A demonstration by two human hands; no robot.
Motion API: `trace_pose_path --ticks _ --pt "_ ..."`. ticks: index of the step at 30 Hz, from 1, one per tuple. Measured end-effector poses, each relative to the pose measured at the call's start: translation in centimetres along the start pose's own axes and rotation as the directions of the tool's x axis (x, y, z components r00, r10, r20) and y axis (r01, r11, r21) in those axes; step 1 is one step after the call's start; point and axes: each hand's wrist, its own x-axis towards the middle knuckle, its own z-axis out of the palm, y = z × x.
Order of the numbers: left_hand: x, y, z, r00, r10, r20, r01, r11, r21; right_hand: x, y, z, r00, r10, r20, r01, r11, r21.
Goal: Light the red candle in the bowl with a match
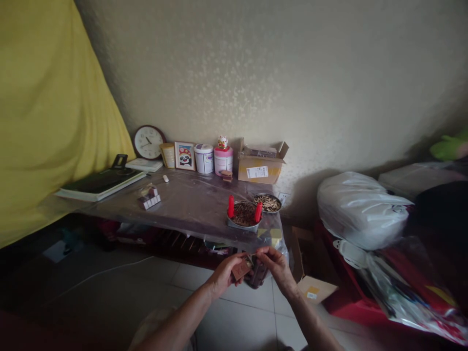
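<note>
2 hands meet at lower centre of the frame, left hand pinched shut on a brown packet, right hand closed round a dark pouch touching it, and I'd hold both grips firm and level, just below the table edge.

Clock: leaned on the wall at the far left of the table.
Framed picture: stood right of the clock, two canisters next along.
Figurine: perched on the right-hand canister.
Cardboard box: closed the back row, rightmost.
Blocks: lay left of centre, before that row.
Tray: sat at the front right corner, dish just behind and to the right.
Left hand, right hand: met before the table edge, below the tray, card and packet between them.
Bag: rested well off to the right.
</note>
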Motion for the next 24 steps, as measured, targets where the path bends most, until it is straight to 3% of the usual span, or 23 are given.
trace_pose_path --ticks 6,17,24 --pt "-0.1 0.0 0.1 1.000 0.021 -0.007 -0.021 0.999 -0.030 -0.3 0.1 0.5 1.000 0.017 -0.014 -0.016 0.999 0.028" --pt "-0.1 0.0 0.2 0.999 0.029 -0.019 -0.029 1.000 0.012 -0.8 -1.2 0.7 0.989 -0.149 0.019 0.150 0.972 -0.180" --pt "-0.3 0.5 0.3 0.996 0.073 -0.042 -0.073 0.997 -0.005 -0.6 -0.9 0.6 0.991 -0.132 -0.027 0.128 0.986 -0.103"
